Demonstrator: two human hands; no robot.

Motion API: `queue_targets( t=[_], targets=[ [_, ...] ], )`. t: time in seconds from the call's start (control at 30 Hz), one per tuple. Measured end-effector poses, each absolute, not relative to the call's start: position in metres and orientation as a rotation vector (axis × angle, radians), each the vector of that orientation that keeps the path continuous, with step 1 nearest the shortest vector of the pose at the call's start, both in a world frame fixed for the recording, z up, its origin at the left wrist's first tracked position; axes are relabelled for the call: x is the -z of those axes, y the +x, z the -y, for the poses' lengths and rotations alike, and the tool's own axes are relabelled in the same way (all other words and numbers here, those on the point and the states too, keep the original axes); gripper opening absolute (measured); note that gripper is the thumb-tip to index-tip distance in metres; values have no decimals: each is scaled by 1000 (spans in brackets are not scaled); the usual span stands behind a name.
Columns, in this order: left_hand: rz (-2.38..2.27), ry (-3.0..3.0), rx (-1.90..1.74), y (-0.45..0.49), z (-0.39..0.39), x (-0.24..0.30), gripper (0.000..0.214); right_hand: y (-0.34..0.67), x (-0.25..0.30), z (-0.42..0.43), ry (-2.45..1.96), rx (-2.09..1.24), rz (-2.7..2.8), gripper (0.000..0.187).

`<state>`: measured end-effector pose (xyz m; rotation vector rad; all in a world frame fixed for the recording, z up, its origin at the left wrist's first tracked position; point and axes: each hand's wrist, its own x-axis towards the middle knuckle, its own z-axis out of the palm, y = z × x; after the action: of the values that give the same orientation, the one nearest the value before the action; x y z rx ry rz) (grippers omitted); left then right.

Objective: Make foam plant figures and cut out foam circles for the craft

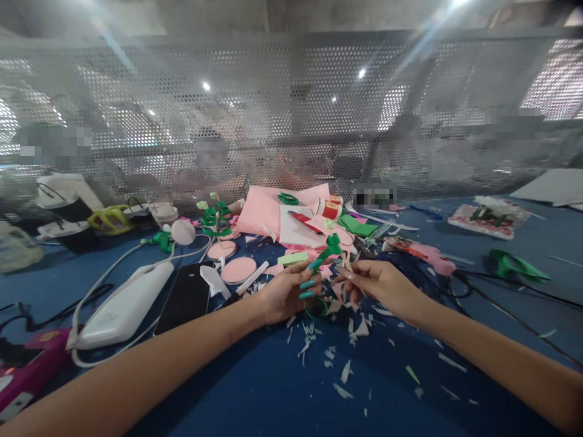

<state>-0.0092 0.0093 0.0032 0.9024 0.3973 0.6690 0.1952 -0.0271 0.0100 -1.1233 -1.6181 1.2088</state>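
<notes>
Above the middle of the blue table, my left hand (288, 294) pinches a green strip (331, 246), which looks like ribbon or paper and curls at its upper end. Close beside it, my right hand (381, 284) is closed on a thin pale wooden stick (345, 261); whether it is one stick or more I cannot tell. The strip's curl and the stick's top are near each other, and whether they touch is unclear. A loop of green strip (316, 308) hangs under my left hand. My right fingertips are partly hidden.
Behind my hands lie pink paper (259, 209), a red-handled cutter (304, 221) and green paper (357, 226). Pink discs (238, 271), a black phone (183, 298) and a white power bank (125, 304) lie left. A corded pink glue gun (435, 260) lies right. Paper scraps (342, 390) litter the front.
</notes>
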Motion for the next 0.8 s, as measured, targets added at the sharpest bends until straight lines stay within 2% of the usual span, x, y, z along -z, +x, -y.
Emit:
queue_targets(
  t=[0.33,0.6,0.8],
  targets=[
    [-340,1004,-596,-8,-7,-4,26,194,-12,31,-1122,-1214,1645,45],
    [-698,1474,-845,-2,3,2,31,191,-8,29,-1152,-1398,1508,51],
    [-717,1528,-826,-1,3,0,26,195,-5,28,-1167,-1244,1575,49]
  ],
)
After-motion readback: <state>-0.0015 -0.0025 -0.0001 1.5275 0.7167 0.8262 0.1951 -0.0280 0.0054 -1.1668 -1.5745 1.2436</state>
